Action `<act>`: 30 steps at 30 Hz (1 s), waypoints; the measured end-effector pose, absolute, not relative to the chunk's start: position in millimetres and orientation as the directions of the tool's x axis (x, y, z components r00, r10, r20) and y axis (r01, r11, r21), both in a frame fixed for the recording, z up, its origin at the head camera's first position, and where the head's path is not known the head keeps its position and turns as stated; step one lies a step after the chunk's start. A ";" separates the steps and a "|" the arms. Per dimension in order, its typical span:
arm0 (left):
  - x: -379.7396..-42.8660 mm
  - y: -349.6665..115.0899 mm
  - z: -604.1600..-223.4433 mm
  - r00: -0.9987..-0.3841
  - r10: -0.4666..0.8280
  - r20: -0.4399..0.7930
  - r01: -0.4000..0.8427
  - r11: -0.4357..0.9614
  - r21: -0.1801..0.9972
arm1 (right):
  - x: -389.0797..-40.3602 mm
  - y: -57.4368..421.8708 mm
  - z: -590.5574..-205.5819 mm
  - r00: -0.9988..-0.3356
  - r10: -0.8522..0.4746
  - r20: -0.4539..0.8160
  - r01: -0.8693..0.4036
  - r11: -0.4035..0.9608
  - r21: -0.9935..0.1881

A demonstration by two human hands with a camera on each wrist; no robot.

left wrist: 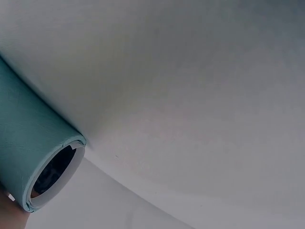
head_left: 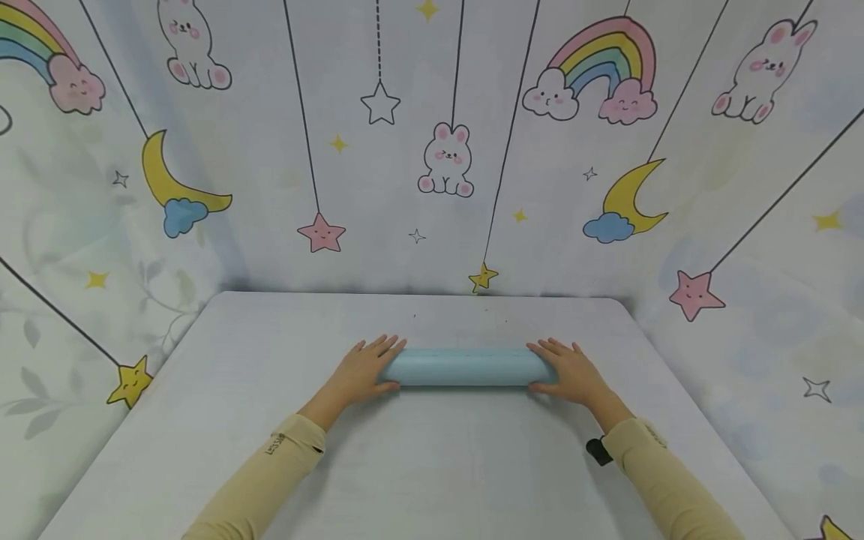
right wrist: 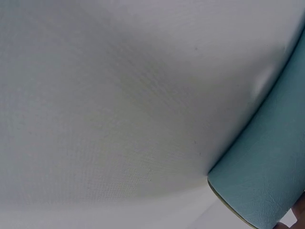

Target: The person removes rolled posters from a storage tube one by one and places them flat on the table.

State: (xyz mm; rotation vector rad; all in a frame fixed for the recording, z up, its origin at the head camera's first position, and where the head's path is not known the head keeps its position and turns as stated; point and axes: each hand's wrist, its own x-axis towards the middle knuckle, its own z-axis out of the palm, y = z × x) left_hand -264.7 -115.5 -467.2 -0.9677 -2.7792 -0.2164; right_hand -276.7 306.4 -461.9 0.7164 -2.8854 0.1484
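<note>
A light blue rolled-up mat (head_left: pixel 466 367) lies crosswise on the white table. Its surface looks finely creased, like leather. My left hand (head_left: pixel 364 373) holds the left end, thumb on the near side and fingers over the far side. At the opposite end my right hand (head_left: pixel 572 373) holds it the same way. In the left wrist view, the open end of the roll (left wrist: pixel 59 174) shows a pale inner layer around a dark hollow. The right wrist view shows the creased blue side of the roll (right wrist: pixel 267 162), with a bit of fingers (right wrist: pixel 299 212) at the lower corner.
The white tabletop (head_left: pixel 432 465) has rounded far corners. Behind it and on both sides hang cloth walls (head_left: pixel 270 150) printed with rabbits, stars, moons and rainbows. A small black object (head_left: pixel 598 451) shows at the right sleeve cuff.
</note>
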 end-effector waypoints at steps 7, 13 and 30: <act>-264.1 -115.7 -468.3 -0.767 0.588 0.258 0.625 0.775 0.091 | -275.8 306.0 -463.0 -0.864 -0.460 0.204 -0.480 0.875 -0.062; -263.6 -114.9 -468.9 -0.768 0.580 0.272 0.625 0.771 0.121 | -274.5 305.9 -463.6 -0.854 -0.465 0.234 -0.492 0.867 -0.073; -262.6 -112.5 -468.9 -0.773 0.576 0.267 0.618 0.778 0.113 | -270.7 303.4 -460.6 -0.868 -0.455 0.200 -0.477 0.875 -0.080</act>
